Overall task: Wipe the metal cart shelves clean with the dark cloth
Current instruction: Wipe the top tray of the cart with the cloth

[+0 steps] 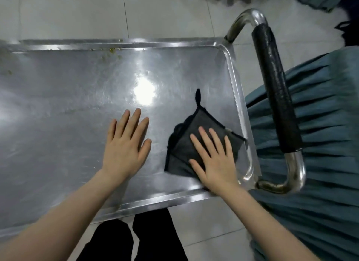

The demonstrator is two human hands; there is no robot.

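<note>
The top shelf (68, 115) of the metal cart fills most of the head view, a shallow steel tray with a raised rim and a bright glare of light near its middle. The dark cloth (184, 144) lies folded on the shelf near its right end, close to the near right corner, with one thin tail of fabric pointing away from the person. The right hand (215, 159) lies flat on the cloth, fingers straight and spread, pressing it onto the metal. The left hand (124, 144) rests palm down on the bare shelf just left of the cloth, fingers straight and close together, touching nothing but the steel. The two hands are apart, side by side. Small greenish crumbs (111, 50) cling along the far rim and toward the far left corner. At the right end rises the cart's tubular handle (275, 90), wrapped in black along its middle. Beyond it hangs pleated teal fabric (320, 134). Pale floor tiles (68, 12) surround the cart, and black trousers (155, 239) show below the near rim.
</note>
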